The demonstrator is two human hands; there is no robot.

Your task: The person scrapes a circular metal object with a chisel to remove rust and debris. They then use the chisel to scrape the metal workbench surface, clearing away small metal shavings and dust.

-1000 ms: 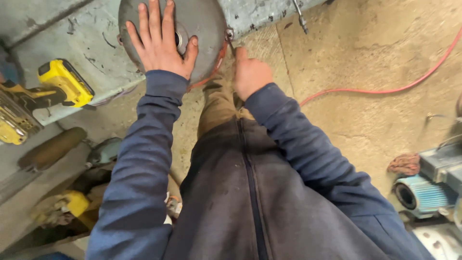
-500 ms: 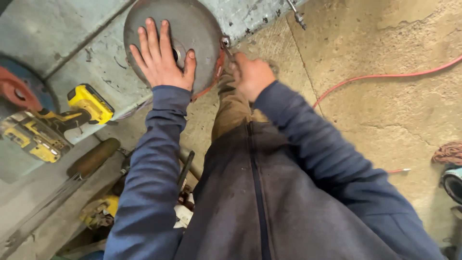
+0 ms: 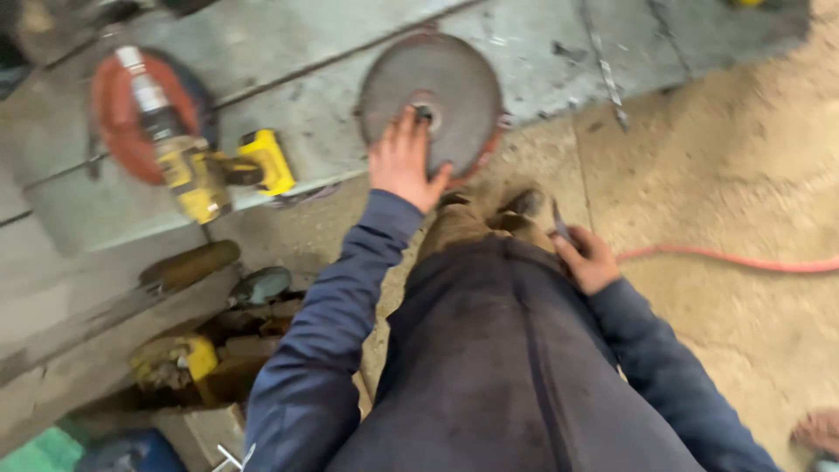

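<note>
There is one view only, from the head, looking steeply down and close over the person's own dark jacket [image 3: 516, 367] at lower centre; the concrete floor [image 3: 725, 175] fills the right of the frame.

A grey metal slab [image 3: 288, 105], scuffed and crossed by a dark seam, is lying across the upper part of the view, and a sandy, dusty concrete floor [image 3: 717, 175] is spreading out to the right of it. Below the slab's near edge, a shadowed gap is holding clutter: a brown rounded piece [image 3: 188, 265], a dull grey lump [image 3: 260, 284] and a yellow object [image 3: 175, 360]. Well to the right of the slab, a red hose [image 3: 725, 259] is trailing across the floor, and soft, even light is falling over everything.
</note>
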